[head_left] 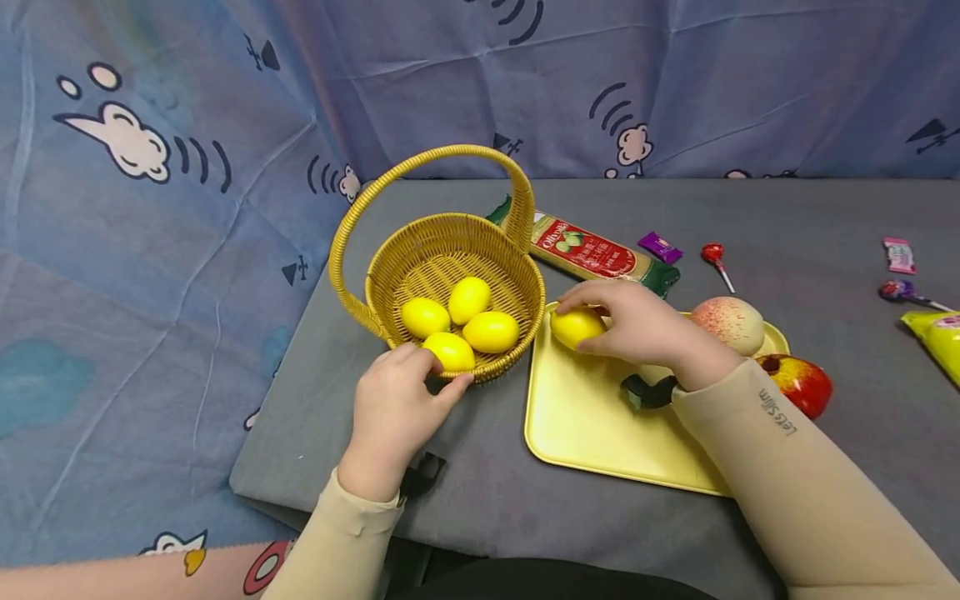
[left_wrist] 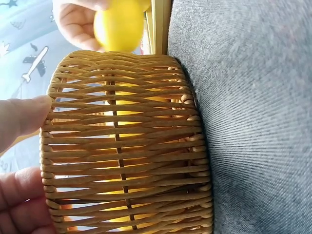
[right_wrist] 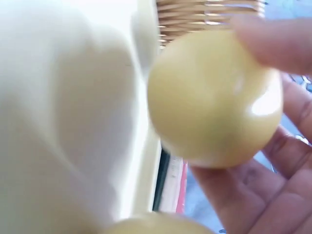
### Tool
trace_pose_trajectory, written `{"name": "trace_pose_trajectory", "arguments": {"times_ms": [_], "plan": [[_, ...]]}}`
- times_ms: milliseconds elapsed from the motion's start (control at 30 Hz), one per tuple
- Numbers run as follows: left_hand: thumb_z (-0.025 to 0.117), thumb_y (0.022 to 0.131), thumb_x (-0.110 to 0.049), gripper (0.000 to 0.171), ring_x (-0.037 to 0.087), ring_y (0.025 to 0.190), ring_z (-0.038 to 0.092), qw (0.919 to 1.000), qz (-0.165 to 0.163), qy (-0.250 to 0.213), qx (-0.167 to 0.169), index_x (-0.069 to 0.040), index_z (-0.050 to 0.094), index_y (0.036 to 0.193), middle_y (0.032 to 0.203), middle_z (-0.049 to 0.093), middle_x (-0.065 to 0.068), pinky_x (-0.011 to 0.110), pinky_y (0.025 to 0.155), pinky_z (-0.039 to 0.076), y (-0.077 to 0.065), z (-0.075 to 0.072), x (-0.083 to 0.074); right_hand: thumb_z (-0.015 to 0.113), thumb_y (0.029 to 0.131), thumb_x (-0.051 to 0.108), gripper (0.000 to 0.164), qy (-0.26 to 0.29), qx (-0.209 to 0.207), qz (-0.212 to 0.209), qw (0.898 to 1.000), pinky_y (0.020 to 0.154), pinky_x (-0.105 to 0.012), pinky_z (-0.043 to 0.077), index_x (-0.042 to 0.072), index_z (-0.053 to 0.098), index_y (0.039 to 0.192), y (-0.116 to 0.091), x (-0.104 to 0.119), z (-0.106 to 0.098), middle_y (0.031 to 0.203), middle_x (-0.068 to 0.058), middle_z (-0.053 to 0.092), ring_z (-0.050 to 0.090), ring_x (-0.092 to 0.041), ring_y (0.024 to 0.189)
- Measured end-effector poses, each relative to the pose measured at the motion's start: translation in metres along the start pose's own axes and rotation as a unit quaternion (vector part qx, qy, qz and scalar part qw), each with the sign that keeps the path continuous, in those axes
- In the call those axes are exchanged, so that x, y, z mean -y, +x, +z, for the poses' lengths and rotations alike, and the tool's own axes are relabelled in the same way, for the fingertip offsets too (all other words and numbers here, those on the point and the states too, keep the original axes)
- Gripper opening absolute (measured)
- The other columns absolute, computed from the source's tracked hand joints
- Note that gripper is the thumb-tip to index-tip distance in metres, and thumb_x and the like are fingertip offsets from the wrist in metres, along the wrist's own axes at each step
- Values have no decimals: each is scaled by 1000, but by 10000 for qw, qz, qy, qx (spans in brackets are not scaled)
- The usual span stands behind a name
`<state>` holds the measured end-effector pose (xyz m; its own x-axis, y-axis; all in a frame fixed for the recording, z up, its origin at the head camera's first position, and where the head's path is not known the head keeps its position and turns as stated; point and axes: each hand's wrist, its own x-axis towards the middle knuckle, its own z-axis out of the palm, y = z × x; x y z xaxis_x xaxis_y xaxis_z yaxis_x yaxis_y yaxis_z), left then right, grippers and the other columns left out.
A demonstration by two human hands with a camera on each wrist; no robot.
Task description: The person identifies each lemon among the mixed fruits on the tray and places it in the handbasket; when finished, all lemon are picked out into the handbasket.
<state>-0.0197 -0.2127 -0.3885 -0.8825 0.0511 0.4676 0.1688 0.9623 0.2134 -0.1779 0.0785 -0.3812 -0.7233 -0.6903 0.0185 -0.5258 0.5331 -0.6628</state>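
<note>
A woven yellow basket (head_left: 450, 229) with a tall arched handle stands on the grey-covered table, several yellow lemons (head_left: 491, 332) lying in it. At its near rim, my left hand (head_left: 393, 400) holds the edge, with the fingertips beside the nearest lemon; the left wrist view shows the thumb (left_wrist: 29, 117) and fingers against the woven rim. My right hand (head_left: 630, 321) grips another lemon (head_left: 576, 327), thumb and fingers around it, over the left far corner of a yellow tray (head_left: 592, 417). In the right wrist view this lemon (right_wrist: 214, 100) is close up, the basket (right_wrist: 204, 17) behind it.
A peach (head_left: 727, 323) and a red-yellow fruit (head_left: 802, 385) sit at the tray's right side, partly behind my right forearm. Beyond lie a pasta packet (head_left: 585, 246), a purple candy (head_left: 660, 247) and a red lollipop (head_left: 716, 257). A green-yellow bag (head_left: 937, 337) is far right.
</note>
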Motion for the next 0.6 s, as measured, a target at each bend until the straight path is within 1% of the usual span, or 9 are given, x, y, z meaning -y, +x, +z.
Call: {"name": "trace_pose_trajectory", "arguments": {"times_ms": [100, 233, 333, 400, 467, 500, 567, 600], "plan": [[87, 78, -43, 36, 15, 63, 50, 10000, -4, 5, -6, -15, 63, 75, 72, 55, -3, 31, 58, 43, 0, 0, 0, 86, 79, 9, 43, 353, -237, 39, 9991, 106, -52, 45, 16, 73, 120, -2, 0, -7, 132, -1, 65, 57, -27, 125], [87, 78, -44, 36, 15, 63, 50, 10000, -23, -6, 10, -15, 65, 76, 72, 55, -3, 32, 58, 43, 1, 0, 0, 85, 79, 5, 44, 627, -747, -3, 9952, 104, -50, 48, 13, 72, 120, -1, 5, -19, 133, -1, 64, 56, -24, 124], [86, 78, -44, 37, 15, 63, 50, 10000, -33, 3, 30, -15, 65, 76, 72, 55, -3, 32, 58, 43, 1, -1, 0, 86, 79, 5, 45, 903, -1190, 42, 9888, 103, -43, 50, 11, 71, 121, 4, 14, -26, 133, 0, 63, 55, -19, 124], [86, 78, -44, 36, 15, 63, 50, 10000, -30, 11, 31, -15, 64, 75, 72, 55, -3, 32, 58, 43, 1, -1, 0, 86, 80, 6, 47, 1171, -1350, 21, 9839, 104, -39, 49, 10, 70, 123, 11, 21, -27, 134, 1, 62, 55, -17, 126], [86, 78, -44, 37, 16, 63, 50, 10000, -20, 27, 24, -15, 64, 75, 72, 55, -3, 31, 57, 43, 0, -1, 1, 86, 80, 6, 47, 1432, -1344, -78, 9805, 105, -38, 49, 8, 70, 124, 19, 29, -25, 135, 0, 61, 55, -17, 126], [86, 78, -44, 37, 16, 63, 50, 10000, -15, 31, 16, -16, 64, 75, 72, 55, -3, 32, 57, 43, 0, 0, 1, 86, 80, 6, 48, 1484, -1281, -169, 9804, 106, -41, 48, 8, 69, 125, 24, 32, -23, 136, -2, 61, 54, -18, 128], [86, 78, -44, 37, 16, 63, 51, 10000, -7, 30, 7, -15, 64, 75, 72, 55, -3, 32, 58, 44, 0, 0, 1, 86, 80, 7, 48, 1483, -1100, -347, 9822, 106, -43, 47, 8, 69, 125, 35, 38, -17, 137, -3, 61, 54, -20, 129], [87, 78, -44, 37, 16, 63, 51, 10000, -8, 28, 10, -16, 63, 75, 71, 55, -3, 32, 58, 44, 0, 0, 0, 86, 80, 9, 47, 1394, -1004, -400, 9843, 106, -44, 47, 9, 70, 125, 41, 40, -13, 136, -3, 62, 54, -20, 129]]}}
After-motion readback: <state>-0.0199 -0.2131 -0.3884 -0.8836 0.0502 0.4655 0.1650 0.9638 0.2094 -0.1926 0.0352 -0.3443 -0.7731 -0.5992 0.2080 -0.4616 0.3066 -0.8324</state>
